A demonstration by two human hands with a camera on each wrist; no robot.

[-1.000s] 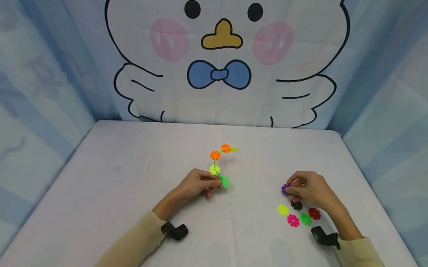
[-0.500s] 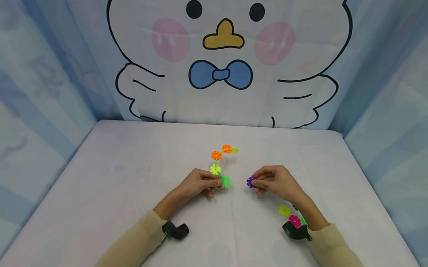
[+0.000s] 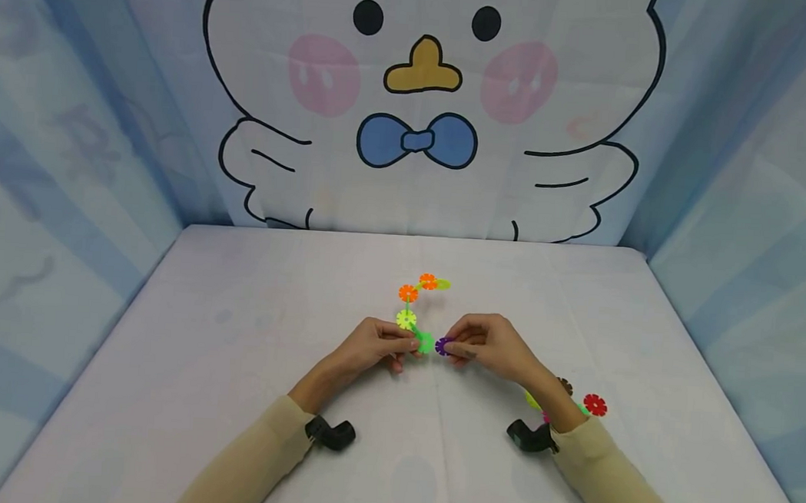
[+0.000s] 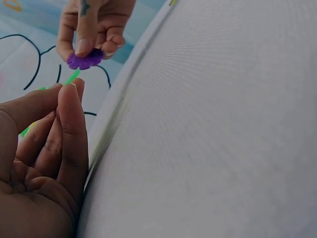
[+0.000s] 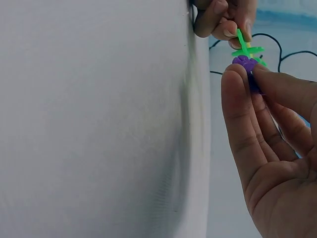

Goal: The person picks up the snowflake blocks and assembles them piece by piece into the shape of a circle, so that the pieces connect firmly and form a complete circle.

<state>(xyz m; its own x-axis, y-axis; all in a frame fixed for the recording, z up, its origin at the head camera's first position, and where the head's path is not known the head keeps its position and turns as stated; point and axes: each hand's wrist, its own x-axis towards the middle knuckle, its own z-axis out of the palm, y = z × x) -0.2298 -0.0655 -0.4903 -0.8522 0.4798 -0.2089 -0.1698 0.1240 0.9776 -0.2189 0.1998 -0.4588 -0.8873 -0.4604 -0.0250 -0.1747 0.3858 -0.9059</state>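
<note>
My left hand [image 3: 378,344] pinches the near end of a chain of notched plastic discs, at its green disc [image 3: 426,343]. From there the chain runs away from me through a yellow disc [image 3: 406,319] and two orange ones, the nearer orange disc [image 3: 408,293] first, to a yellow-green piece [image 3: 443,284] at the far tip. Between thumb and fingers my right hand [image 3: 490,345] holds a purple notched disc [image 4: 85,60]. The purple disc is right beside the green one, edge toward edge. In the right wrist view, the green disc [image 5: 247,51] shows just past the purple disc [image 5: 243,62].
Loose discs lie on the white table [image 3: 269,289] by my right forearm, which partly covers them: a red disc [image 3: 595,405], a brown disc [image 3: 565,386], and bits of yellow, pink and green. A cartoon-printed cloth [image 3: 414,191] hangs behind the table.
My right hand has carried the purple disc left from above the loose discs to beside the green disc. My left hand and the chain have stayed in place.
</note>
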